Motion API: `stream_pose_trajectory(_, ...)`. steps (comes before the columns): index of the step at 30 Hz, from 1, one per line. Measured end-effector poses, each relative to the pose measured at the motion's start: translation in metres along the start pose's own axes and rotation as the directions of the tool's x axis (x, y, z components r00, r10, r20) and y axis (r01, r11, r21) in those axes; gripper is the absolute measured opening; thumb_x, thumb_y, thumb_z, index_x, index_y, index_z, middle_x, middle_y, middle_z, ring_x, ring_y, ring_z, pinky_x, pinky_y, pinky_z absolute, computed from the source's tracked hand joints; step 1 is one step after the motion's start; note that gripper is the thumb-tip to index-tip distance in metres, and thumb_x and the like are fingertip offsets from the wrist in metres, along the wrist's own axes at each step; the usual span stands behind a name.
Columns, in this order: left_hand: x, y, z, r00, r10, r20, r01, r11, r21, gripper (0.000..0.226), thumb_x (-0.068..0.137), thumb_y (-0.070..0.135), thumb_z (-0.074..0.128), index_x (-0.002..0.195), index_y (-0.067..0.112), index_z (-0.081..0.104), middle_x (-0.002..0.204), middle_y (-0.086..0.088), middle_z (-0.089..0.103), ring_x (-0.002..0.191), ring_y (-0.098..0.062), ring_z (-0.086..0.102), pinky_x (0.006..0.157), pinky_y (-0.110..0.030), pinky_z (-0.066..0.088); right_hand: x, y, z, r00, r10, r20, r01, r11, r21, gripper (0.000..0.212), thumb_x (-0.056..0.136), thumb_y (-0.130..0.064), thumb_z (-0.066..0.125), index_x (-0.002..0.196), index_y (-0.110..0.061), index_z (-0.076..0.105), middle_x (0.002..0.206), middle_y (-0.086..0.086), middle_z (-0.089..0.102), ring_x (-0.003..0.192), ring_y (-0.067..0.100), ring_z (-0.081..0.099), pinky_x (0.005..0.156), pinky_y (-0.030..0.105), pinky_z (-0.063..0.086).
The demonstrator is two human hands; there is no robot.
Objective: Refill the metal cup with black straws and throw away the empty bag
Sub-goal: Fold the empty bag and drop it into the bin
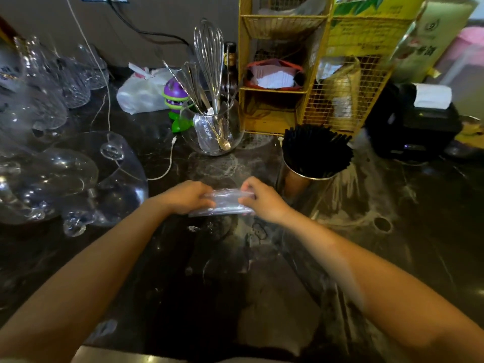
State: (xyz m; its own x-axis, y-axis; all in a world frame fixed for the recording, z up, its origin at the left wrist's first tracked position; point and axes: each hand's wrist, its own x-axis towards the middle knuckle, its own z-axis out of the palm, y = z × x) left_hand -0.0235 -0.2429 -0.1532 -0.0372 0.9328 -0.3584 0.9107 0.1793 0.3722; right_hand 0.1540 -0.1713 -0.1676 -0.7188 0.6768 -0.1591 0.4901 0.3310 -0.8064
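- Now the left hand (188,196) and right hand (262,199) are both closed on the ends of the clear bag (222,204), holding it stretched between them just above the worktop (262,297).
- The bag looks empty and crumpled, while the cup (301,179) just right of the right hand is packed with straws (315,150); judging by that, only the throwing away remains.
- Risk: the right elbow or wrist swinging outward could knock the cup, which is top-heavy with straws fanning past its rim, and spill them.
- Risk: the thin, slick bag could slip from the fingers if only pinched, or catch air and drift.
- Risk on the left: glasses (52,179) crowd that side, some lying over, so a wide left sweep could roll or chip them.
- Behind stand a bowl (212,127) of utensils and a yellow rack (275,100), blocking forward reach.
- Open room lies toward the person: the near worktop is bare up to its front edge, so drawing the bag back is the safest path. No bin is in view.
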Motion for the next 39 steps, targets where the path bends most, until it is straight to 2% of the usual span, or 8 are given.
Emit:
stream_pose_trajectory(7,-0.009,0.046,0.026,0.977,0.193,0.090,-0.185,0.978,-0.093,0.020,0.089,0.023,0.049,0.099,0.011,0.061,0.102,-0.010,0.065,0.093,-0.020,0.059,0.087,-0.036,0.043,-0.065,0.011,-0.022,0.993,0.031,-0.110,-0.023,0.997,0.071,0.017,0.088,-0.007,0.049,0.103,-0.007,0.055,0.090,0.010,0.058,0.072,0.025,0.064,0.049,0.017,0.052)
stream_pose_trajectory(11,-0.005,0.092,0.050,0.912,0.388,0.130,-0.366,0.916,-0.163,0.030,0.091,0.020,0.046,0.119,0.013,0.051,0.119,-0.001,0.056,0.105,-0.011,0.050,0.086,-0.020,0.034,-0.112,0.027,-0.042,0.972,0.088,-0.216,-0.084,0.996,0.030,0.017,0.085,-0.004,0.051,0.101,-0.007,0.056,0.089,0.013,0.060,0.066,0.026,0.062,0.044,0.017,0.048)
stream_pose_trajectory(18,0.001,0.179,0.102,0.770,0.625,0.129,-0.597,0.777,-0.201,0.032,0.093,0.021,0.039,0.112,0.000,0.054,0.118,-0.019,0.060,0.107,-0.022,0.054,0.076,-0.018,0.031,-0.214,0.064,-0.083,0.887,0.249,-0.389,-0.230,0.969,0.095,0.019,0.080,0.003,0.056,0.098,-0.003,0.060,0.074,-0.001,0.054,0.048,-0.004,0.055,0.043,0.014,0.047)
stream_pose_trajectory(21,-0.007,0.220,0.122,0.714,0.678,0.174,-0.642,0.733,-0.223,0.031,0.094,0.017,0.037,0.117,0.003,0.052,0.120,-0.015,0.060,0.109,-0.021,0.054,0.081,-0.019,0.033,-0.264,0.077,-0.095,0.853,0.315,-0.415,-0.270,0.949,0.165,0.016,0.081,0.002,0.056,0.096,-0.004,0.059,0.073,0.001,0.055,0.047,-0.001,0.057,0.044,0.013,0.048)
stream_pose_trajectory(25,-0.020,0.278,0.153,0.647,0.715,0.264,-0.687,0.697,-0.204,0.037,0.091,0.010,0.045,0.128,0.009,0.044,0.121,-0.017,0.056,0.113,-0.026,0.051,0.091,-0.027,0.036,-0.332,0.100,-0.110,0.815,0.358,-0.456,-0.301,0.933,0.195,0.015,0.081,0.002,0.057,0.095,-0.004,0.059,0.077,0.003,0.056,0.057,0.009,0.058,0.047,0.016,0.050)
stream_pose_trajectory(30,-0.046,0.362,0.214,0.594,0.755,0.278,-0.731,0.651,-0.206,0.030,0.086,0.007,0.051,0.116,0.007,0.055,0.091,-0.001,0.056,0.086,-0.015,0.052,0.070,-0.021,0.033,-0.428,0.144,-0.125,0.755,0.424,-0.501,-0.363,0.905,0.220,0.024,0.080,-0.001,0.060,0.081,-0.025,0.058,0.073,-0.004,0.056,0.058,-0.002,0.057,0.056,0.021,0.052)
stream_pose_trajectory(34,-0.052,0.420,0.287,0.600,0.715,0.359,-0.714,0.681,-0.162,0.024,0.087,0.014,0.049,0.109,0.005,0.056,0.098,-0.010,0.061,0.093,-0.022,0.056,0.080,-0.032,0.041,-0.497,0.190,-0.124,0.680,0.510,-0.526,-0.470,0.854,0.221,0.017,0.080,-0.005,0.060,0.096,-0.010,0.063,0.072,-0.013,0.054,0.062,-0.009,0.056,0.059,0.013,0.046)
stream_pose_trajectory(39,-0.032,0.467,0.380,0.620,0.631,0.466,-0.664,0.739,-0.117,0.020,0.087,0.011,0.049,0.103,0.001,0.056,0.094,-0.011,0.055,0.091,-0.025,0.052,0.077,-0.034,0.039,-0.544,0.261,-0.097,0.567,0.590,-0.575,-0.605,0.771,0.195,0.022,0.082,-0.005,0.055,0.103,-0.009,0.061,0.090,0.009,0.065,0.081,0.019,0.060,0.071,0.027,0.040)
